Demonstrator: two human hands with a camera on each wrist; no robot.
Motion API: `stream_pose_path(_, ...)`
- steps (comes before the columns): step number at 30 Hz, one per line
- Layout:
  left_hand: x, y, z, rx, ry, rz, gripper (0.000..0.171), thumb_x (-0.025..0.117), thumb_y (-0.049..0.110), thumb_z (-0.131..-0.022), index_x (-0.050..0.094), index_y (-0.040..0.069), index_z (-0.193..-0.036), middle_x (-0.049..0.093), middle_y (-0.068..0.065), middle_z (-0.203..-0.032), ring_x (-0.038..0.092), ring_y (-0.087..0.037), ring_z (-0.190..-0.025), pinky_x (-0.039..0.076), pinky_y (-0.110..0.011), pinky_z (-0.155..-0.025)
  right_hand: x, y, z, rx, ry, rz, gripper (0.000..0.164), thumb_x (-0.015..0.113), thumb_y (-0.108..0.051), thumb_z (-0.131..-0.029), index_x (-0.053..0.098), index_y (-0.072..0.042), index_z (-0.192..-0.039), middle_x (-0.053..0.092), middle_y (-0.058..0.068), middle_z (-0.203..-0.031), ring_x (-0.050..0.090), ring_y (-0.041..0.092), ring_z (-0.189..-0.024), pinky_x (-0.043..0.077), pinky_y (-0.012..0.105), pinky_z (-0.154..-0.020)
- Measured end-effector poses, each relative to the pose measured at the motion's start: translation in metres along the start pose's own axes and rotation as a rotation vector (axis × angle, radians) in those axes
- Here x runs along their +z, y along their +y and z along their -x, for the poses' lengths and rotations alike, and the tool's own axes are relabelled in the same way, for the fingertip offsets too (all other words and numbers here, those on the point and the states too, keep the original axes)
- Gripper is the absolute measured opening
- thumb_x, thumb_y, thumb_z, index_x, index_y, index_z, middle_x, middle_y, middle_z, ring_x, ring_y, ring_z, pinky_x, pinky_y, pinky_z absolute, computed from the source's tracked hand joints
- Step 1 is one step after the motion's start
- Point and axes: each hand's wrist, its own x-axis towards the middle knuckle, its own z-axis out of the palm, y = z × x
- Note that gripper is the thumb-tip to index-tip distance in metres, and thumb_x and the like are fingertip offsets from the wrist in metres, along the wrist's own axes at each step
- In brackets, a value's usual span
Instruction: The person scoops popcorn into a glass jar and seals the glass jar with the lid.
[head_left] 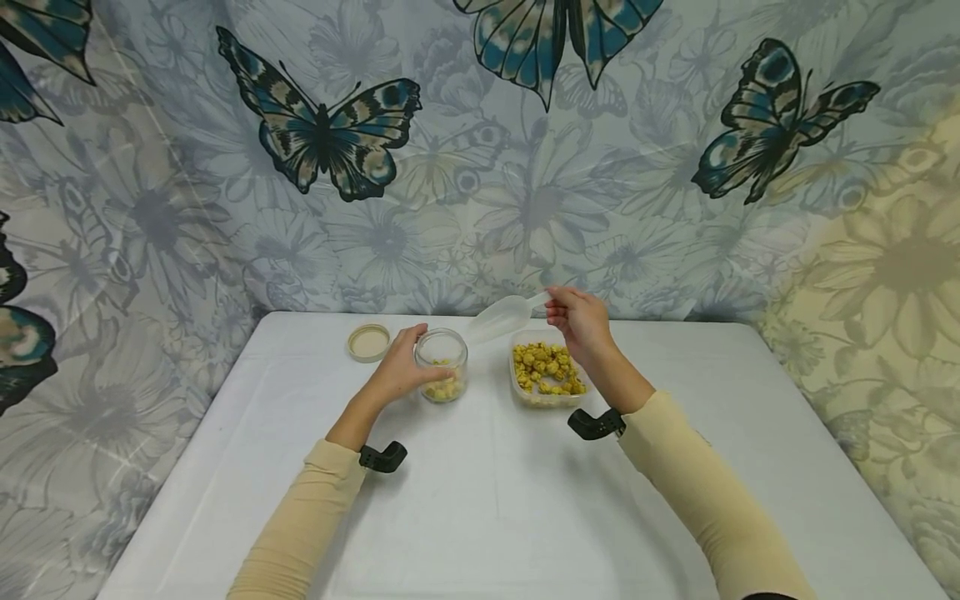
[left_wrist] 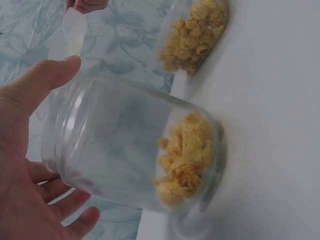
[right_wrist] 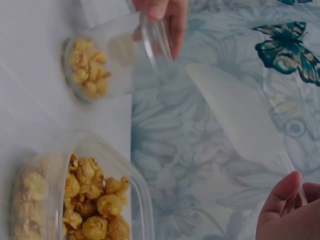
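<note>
My left hand (head_left: 401, 369) holds a clear glass jar (left_wrist: 120, 135) near its neck, thumb on one side and fingers on the other. The jar stands upright on the table, with some caramel popcorn (left_wrist: 185, 155) at its bottom. My right hand (head_left: 582, 323) pinches the handle of a translucent white plastic serving spoon (head_left: 501, 318). The spoon's bowl points left, raised near the jar's mouth, and no popcorn shows on it in the right wrist view. Below the right hand sits a clear plastic container (head_left: 545, 401) of caramel popcorn (right_wrist: 95, 200).
A round cream-and-gold lid (head_left: 368, 342) lies on the white table (head_left: 480, 517) to the left of the jar. Behind the table's far edge hangs a butterfly-patterned cloth (head_left: 540, 208). Both wrists wear black camera mounts.
</note>
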Motion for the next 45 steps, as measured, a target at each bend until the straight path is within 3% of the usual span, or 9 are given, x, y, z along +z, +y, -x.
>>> stream_pose_path(7,0.0,0.011,-0.001,0.064,0.062,0.046,0.099,0.08,0.044,-0.076,0.027,0.01,-0.153,0.029,-0.014,-0.155,0.029,-0.035,-0.145,0.029,-0.055,-0.116,-0.009,-0.007,0.002,-0.016,-0.008,-0.048,0.013,0.052,-0.012,-0.101,0.063,-0.005,-0.1,0.062,-0.001,-0.069,0.058,0.008,-0.06,0.051,0.016,-0.057)
stream_pose_path(11,0.0,0.019,-0.002,0.09,0.077,0.052,0.096,0.08,0.043,-0.077,0.029,0.012,-0.152,0.026,-0.014,-0.156,0.027,-0.035,-0.146,0.029,-0.058,-0.116,-0.012,-0.012,0.001,-0.034,0.0,-0.078,0.016,0.053,-0.011,-0.1,0.067,-0.007,-0.093,0.063,-0.001,-0.067,0.058,0.008,-0.057,0.051,0.016,-0.055)
stream_pose_path(19,0.001,0.034,-0.004,0.15,0.081,0.043,0.093,0.079,0.04,-0.079,0.029,0.011,-0.152,0.025,-0.015,-0.156,0.026,-0.036,-0.146,0.03,-0.058,-0.115,-0.018,-0.021,0.001,-0.057,0.022,-0.085,0.017,0.054,-0.011,-0.1,0.067,-0.006,-0.092,0.063,0.0,-0.067,0.057,0.009,-0.055,0.051,0.016,-0.054)
stream_pose_path(33,0.011,0.046,-0.005,0.179,0.086,0.068,0.094,0.079,0.041,-0.079,0.029,0.013,-0.153,0.026,-0.014,-0.155,0.029,-0.037,-0.144,0.032,-0.06,-0.113,-0.034,-0.024,0.007,-0.083,0.052,-0.156,0.016,0.055,-0.011,-0.099,0.069,-0.006,-0.091,0.062,0.002,-0.068,0.057,0.01,-0.059,0.051,0.018,-0.054)
stream_pose_path(39,0.017,0.052,-0.006,0.209,0.084,0.096,0.093,0.08,0.037,-0.079,0.029,0.009,-0.152,0.026,-0.014,-0.155,0.03,-0.036,-0.144,0.031,-0.058,-0.114,-0.038,-0.025,0.008,-0.101,0.087,-0.129,0.017,0.056,-0.012,-0.099,0.069,-0.007,-0.09,0.061,0.002,-0.07,0.056,0.01,-0.061,0.052,0.017,-0.055)
stream_pose_path(45,0.024,0.059,-0.006,0.213,0.082,0.12,0.089,0.079,0.036,-0.08,0.031,0.014,-0.152,0.028,-0.012,-0.154,0.033,-0.036,-0.142,0.033,-0.061,-0.112,-0.042,-0.028,0.01,-0.115,0.103,-0.131,0.015,0.058,-0.012,-0.098,0.069,-0.005,-0.091,0.061,0.002,-0.069,0.056,0.01,-0.061,0.052,0.017,-0.055)
